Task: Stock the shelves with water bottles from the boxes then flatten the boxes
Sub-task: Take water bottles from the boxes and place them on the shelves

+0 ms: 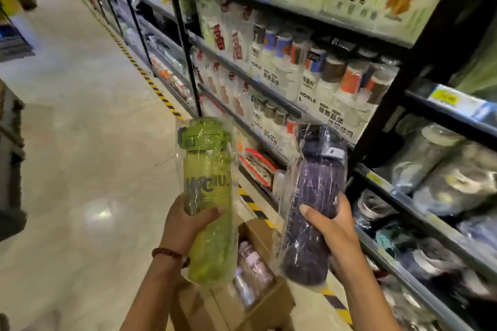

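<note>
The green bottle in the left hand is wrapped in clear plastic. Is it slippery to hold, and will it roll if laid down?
The green bottle wears a loose, crinkled clear wrap, so the left hand may feel it slide a little. It looks empty, so probably light. Its body is round, so on its side it would likely roll.

Open floor (88,142) to the left, wide and bare up to the striped tape (150,83) along the shelf foot. Shelves (269,88) to the right packed to their front edges with wrapped cups (317,70) and bags (443,169). Below, an open box (258,301) holding bottles, close against the lowest shelf edge.
</note>
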The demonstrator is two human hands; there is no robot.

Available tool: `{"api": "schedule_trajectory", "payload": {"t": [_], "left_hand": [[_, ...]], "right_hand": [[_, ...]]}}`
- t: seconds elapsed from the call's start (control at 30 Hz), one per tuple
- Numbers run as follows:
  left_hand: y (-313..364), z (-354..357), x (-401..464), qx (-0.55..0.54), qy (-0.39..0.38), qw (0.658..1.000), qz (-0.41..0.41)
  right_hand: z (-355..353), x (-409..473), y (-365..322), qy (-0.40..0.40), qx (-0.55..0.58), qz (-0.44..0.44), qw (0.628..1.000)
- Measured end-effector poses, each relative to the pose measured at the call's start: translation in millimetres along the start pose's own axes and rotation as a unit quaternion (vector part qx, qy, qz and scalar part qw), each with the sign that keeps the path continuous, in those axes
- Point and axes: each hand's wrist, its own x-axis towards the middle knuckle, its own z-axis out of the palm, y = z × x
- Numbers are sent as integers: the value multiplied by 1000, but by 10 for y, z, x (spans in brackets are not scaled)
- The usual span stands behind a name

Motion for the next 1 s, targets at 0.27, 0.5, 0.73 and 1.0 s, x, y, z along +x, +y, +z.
{"api": "schedule_trajectory", "payload": {"t": [0.27, 0.5, 0.73, 1.0], "left_hand": [[-157, -22, -267, 31, -142, 989, 27], [-288, 323, -768, 45, -289, 956, 6], [-296, 987, -1353, 94, -402, 911, 19], [-323, 1802, -2785, 146, -527, 835, 56]], "right_hand": [[-75, -1002, 263, 186, -1, -4, 983], [-364, -2095, 562, 348, -3, 5, 937], [-946, -3012, 685, 502, 13, -11, 865], [-1804, -4072, 1085, 592, 53, 15, 804]]}}
